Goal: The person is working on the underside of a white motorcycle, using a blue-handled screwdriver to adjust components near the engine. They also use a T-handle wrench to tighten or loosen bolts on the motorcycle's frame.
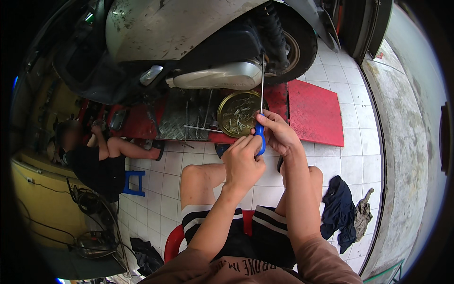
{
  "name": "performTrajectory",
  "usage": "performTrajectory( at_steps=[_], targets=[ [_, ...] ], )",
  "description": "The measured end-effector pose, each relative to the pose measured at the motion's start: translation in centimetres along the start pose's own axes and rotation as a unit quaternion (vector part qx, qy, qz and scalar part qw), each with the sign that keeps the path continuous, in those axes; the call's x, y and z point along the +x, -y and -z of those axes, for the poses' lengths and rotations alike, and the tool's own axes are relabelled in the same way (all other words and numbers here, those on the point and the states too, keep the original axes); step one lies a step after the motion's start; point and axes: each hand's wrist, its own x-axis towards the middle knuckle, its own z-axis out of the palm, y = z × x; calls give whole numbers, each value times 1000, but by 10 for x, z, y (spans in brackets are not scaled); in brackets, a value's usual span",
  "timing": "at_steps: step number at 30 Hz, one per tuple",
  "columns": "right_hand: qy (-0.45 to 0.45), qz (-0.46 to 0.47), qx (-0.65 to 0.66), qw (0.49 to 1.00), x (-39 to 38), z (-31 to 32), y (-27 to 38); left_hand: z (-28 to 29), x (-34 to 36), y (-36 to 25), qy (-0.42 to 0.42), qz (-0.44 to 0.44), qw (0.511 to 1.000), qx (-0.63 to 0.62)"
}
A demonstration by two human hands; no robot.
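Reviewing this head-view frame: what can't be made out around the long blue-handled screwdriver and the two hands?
- Blue-handled screwdriver: most of the grip is covered by the left hand and right hand.
- Its tip: lost against the dark scooter underside.
- Round brass-coloured tin tray: contents too small to identify.
- Seated co-worker: hands hidden behind the red lift platform.

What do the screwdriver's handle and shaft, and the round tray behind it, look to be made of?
Screwdriver: the blue handle looks like glossy plastic, though rubber is possible; the long thin shaft is bright, reflective metal. Both the left hand and the right hand grip the handle. Round tray: likely brass-toned tin, given its golden sheen and thin rolled rim.
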Motion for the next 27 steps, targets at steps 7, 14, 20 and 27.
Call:
performTrajectory(
  at_steps=[7,14,20,27],
  targets=[
    [8,21,-22,1000,6,10,-2,0,-6,3,-49,-1,999,2],
    [17,25,-38,999,7,18,-1,-8,-30,15,87,391,760,-512],
    [81,48,5,996,8,13,-9,-9,-36,9,163,431,380,-802],
    [108,60,56,991,10,1,-11,7,-31,18,80,411,341,-842]
  ],
)
